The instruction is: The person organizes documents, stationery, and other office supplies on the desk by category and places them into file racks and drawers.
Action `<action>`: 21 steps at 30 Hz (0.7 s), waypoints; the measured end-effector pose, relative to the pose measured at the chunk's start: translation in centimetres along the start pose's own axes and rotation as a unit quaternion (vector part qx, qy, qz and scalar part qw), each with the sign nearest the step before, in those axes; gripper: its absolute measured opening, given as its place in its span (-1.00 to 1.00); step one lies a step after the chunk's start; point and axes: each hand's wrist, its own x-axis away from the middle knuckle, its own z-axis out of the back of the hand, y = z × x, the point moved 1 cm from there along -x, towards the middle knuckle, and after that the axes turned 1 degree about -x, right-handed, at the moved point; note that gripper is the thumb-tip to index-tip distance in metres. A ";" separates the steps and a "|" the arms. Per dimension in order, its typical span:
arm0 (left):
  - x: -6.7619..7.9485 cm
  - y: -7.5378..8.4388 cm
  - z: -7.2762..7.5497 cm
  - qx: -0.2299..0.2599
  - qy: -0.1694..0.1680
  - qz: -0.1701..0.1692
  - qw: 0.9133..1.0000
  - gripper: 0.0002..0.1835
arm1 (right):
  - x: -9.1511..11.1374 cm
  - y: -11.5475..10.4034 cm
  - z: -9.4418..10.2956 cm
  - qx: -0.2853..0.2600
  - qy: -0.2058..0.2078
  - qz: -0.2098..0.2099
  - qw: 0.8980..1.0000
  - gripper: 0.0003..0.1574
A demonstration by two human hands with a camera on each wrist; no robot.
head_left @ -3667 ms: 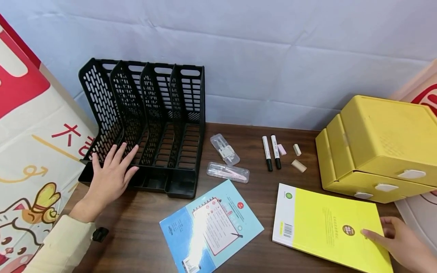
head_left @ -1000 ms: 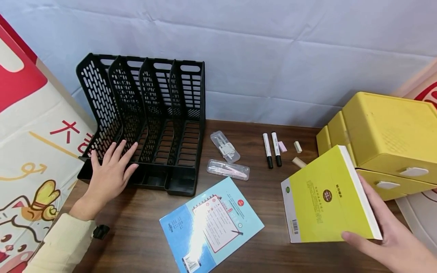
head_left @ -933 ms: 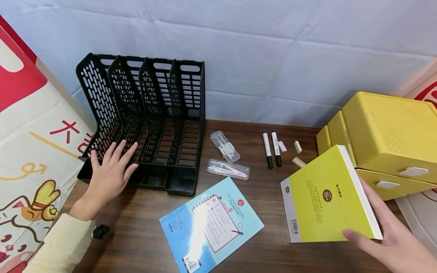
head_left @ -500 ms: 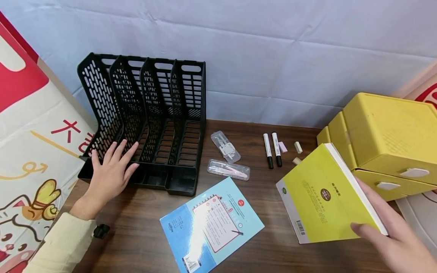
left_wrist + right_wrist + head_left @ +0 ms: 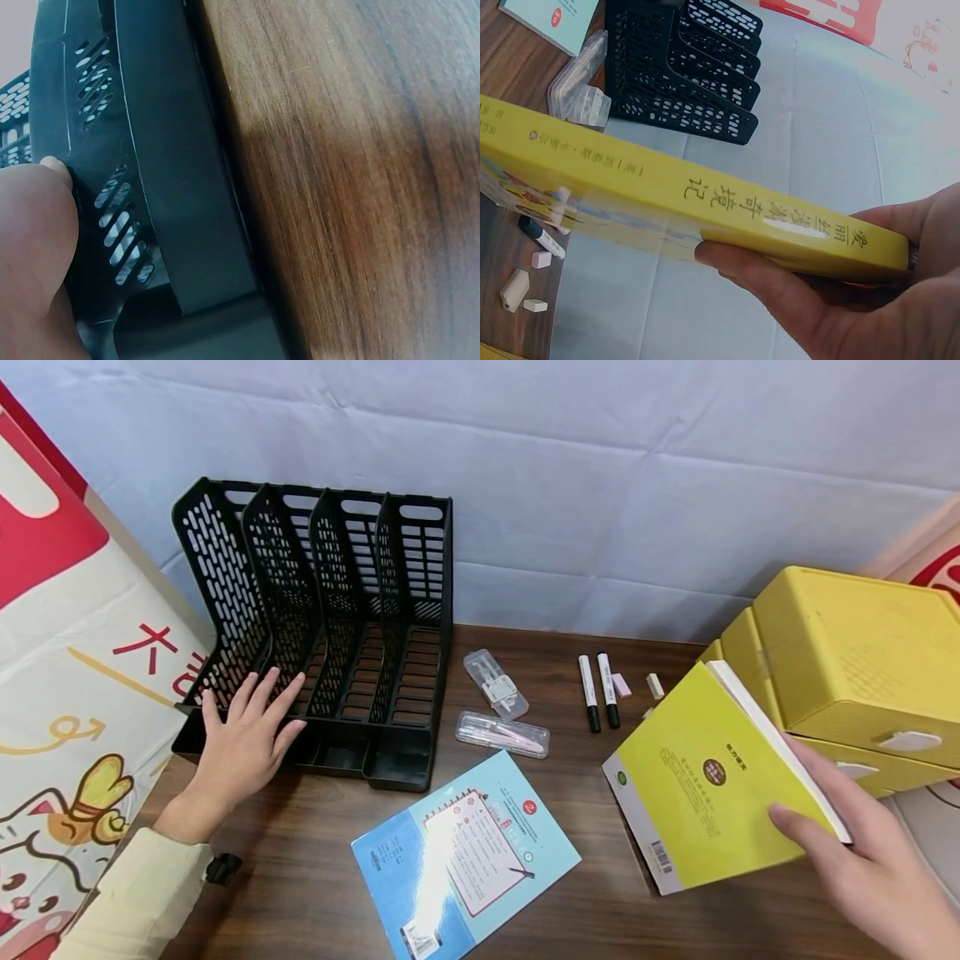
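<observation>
My right hand [image 5: 862,835] grips a yellow book [image 5: 697,802] by its right end, thumb on the back cover and fingers beneath. The book is tilted, its right side raised off the table; the right wrist view shows its yellow spine [image 5: 735,196]. My left hand [image 5: 238,758] rests with spread fingers on the front of a black file organizer [image 5: 397,752] with upright dividers. In the left wrist view only part of that hand [image 5: 34,247] shows against the black plastic. A blue exercise book [image 5: 465,852] lies flat between the hands.
Behind the blue book lie two clear plastic cases [image 5: 502,733]. Two markers [image 5: 588,693] and small erasers [image 5: 621,685] lie to their right. A yellow drawer box [image 5: 862,652] stands at the right, close behind the held book. A pale cloth [image 5: 555,493] hangs along the back.
The yellow book, flat on the table at first, has been lifted at its right side by my right hand and turned slightly. My left hand stays on the organizer.
</observation>
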 end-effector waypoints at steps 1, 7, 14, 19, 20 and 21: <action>0.0 0.0 0.0 0.000 0.001 -0.001 1.000 -0.36 | -0.2 0.0 0.0 0.003 -0.001 -0.001 1.000 -0.08; 0.1 -0.1 -0.2 -0.002 0.003 -0.002 1.000 -0.40 | -1.2 -0.4 0.2 -0.003 0.001 -0.015 1.000 -0.08; 0.1 -0.2 -0.2 0.000 0.000 0.000 1.000 -0.38 | -2.7 -1.0 0.6 0.000 -0.009 -0.039 0.999 -0.14; 0.1 -0.2 -0.2 -0.003 0.002 -0.003 1.000 -0.37 | -3.7 -1.4 0.8 -0.008 -0.023 -0.049 0.998 -0.17; 0.1 -0.2 -0.2 -0.003 0.003 -0.003 1.000 -0.37 | -4.0 -1.5 0.8 -0.009 -0.024 -0.050 0.998 -0.17; 0.1 -0.2 -0.2 -0.003 0.003 -0.003 1.000 -0.37 | -4.2 -1.6 0.7 -0.011 -0.024 -0.049 0.998 -0.18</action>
